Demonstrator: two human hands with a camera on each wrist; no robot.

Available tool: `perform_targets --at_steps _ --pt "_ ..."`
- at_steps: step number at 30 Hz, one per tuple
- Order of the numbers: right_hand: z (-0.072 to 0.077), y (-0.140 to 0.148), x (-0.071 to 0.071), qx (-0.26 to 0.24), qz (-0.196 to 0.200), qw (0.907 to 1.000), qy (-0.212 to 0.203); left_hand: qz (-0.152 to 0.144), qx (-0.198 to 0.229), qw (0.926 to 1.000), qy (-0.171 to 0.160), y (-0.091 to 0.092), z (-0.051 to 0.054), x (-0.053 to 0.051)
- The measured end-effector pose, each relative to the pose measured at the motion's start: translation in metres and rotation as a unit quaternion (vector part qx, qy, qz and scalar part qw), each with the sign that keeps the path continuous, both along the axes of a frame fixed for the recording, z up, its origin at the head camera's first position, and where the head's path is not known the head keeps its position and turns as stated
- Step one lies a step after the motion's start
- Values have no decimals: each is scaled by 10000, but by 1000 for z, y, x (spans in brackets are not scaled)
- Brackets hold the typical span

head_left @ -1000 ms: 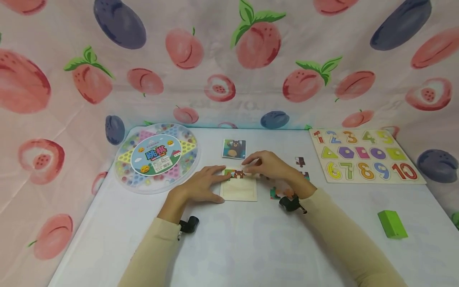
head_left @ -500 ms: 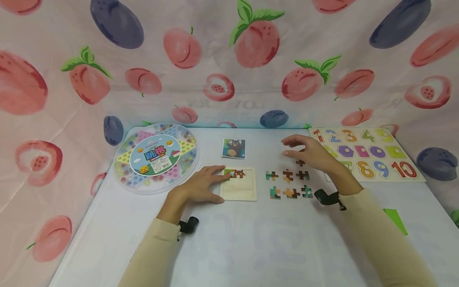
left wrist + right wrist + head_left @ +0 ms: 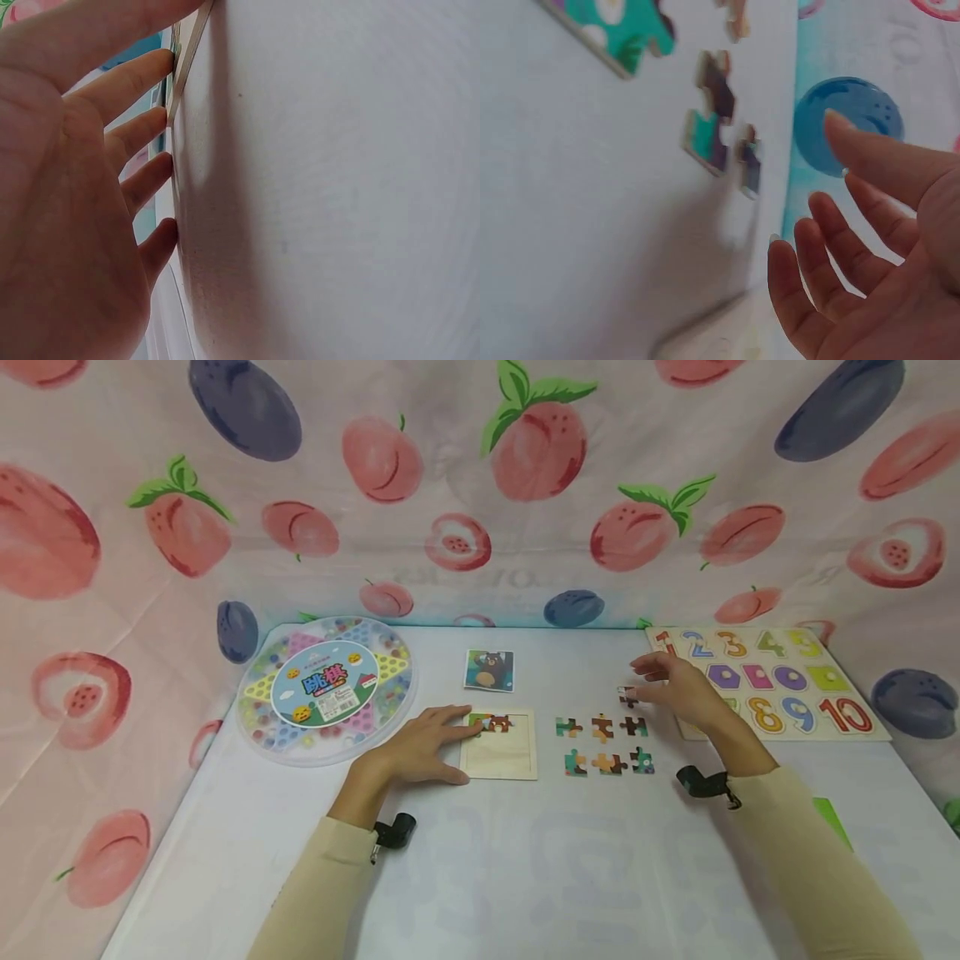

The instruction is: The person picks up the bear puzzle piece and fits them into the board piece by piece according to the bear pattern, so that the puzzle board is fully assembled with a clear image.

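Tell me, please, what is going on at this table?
It is puzzle work, only partly done. A person's left grip touches the left edge of a wooden tray, which has placed pieces at its upper left and mostly bare wood elsewhere. The right grip is at the farthest loose piece, thumb and fingers apart; six other pieces lie in two rows.

The table (image 3: 510, 877) supported a wooden tray (image 3: 498, 762) touching the left hand (image 3: 420, 745), with a round game case (image 3: 324, 683) and picture card (image 3: 490, 672) beyond. Puzzle pieces (image 3: 602, 727) and a number board (image 3: 774, 692) lay near the right hand (image 3: 686, 695).
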State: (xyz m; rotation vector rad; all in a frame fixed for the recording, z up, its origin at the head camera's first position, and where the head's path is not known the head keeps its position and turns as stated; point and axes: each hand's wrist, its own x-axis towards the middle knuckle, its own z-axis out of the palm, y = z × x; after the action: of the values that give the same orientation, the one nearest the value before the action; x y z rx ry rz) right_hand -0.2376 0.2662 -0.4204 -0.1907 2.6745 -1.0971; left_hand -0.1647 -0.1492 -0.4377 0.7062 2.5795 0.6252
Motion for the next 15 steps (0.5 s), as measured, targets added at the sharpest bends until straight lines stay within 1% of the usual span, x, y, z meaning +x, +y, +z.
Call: perform_targets --at_steps 5,8,12,15 --pt "-11 -5 1 112 -198 9991 -348 5 16 10000 14 0 -1 0" --pt "-13 -7 2 240 -216 9988 -366 9 13 10000 13 0 -1 0" --pt "-14 -9 3 407 -204 9987 -213 14 21 10000 -13 0 1 0" --pt "-14 -9 3 473 -215 9985 -190 0 17 10000 -31 0 1 0"
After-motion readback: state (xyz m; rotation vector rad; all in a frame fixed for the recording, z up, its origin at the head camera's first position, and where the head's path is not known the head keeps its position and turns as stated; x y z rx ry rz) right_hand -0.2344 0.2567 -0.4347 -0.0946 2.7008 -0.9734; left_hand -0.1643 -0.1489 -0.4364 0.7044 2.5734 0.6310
